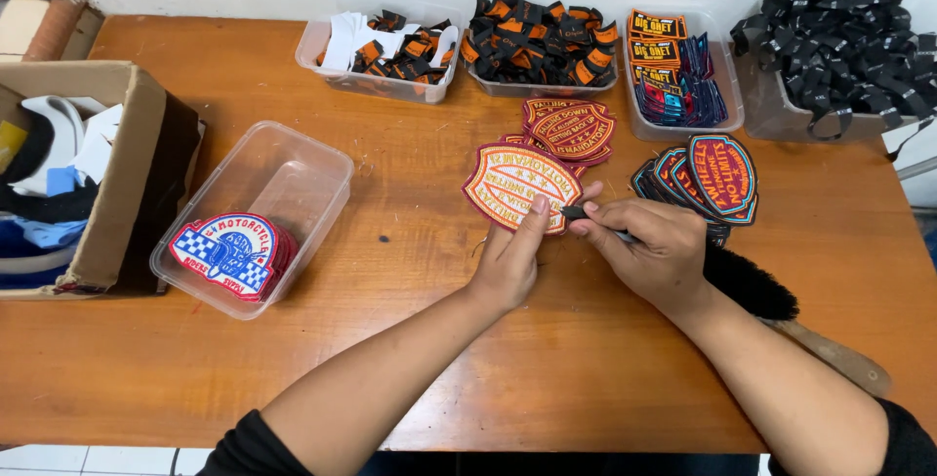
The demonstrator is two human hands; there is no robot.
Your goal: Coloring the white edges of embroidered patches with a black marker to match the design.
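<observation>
Cream-and-orange embroidered shield-shaped patch (509,185), lying flat on the wooden surface (410,339) with its long axis running roughly left to right and its lettering turned away from the person. The patch lies just beyond both hands, on their far side. The left hand (508,263) reaches it from the near side, fingers pressed together, fingertips holding down the patch's near right edge. The right hand (652,249) sits just right of the patch, its fingers pinching a small dark slender tool (578,213) whose tip meets that same edge; both hands are about equally near. Behind the patch, touching it, lies a stack of maroon patches (570,128); to its right, a fanned stack of black oval patches (711,175). A black-bristled wooden brush (781,305) lies near the right forearm. Well left of the patch stands a clear plastic tub (293,168) holding blue checkered patches (230,253).
</observation>
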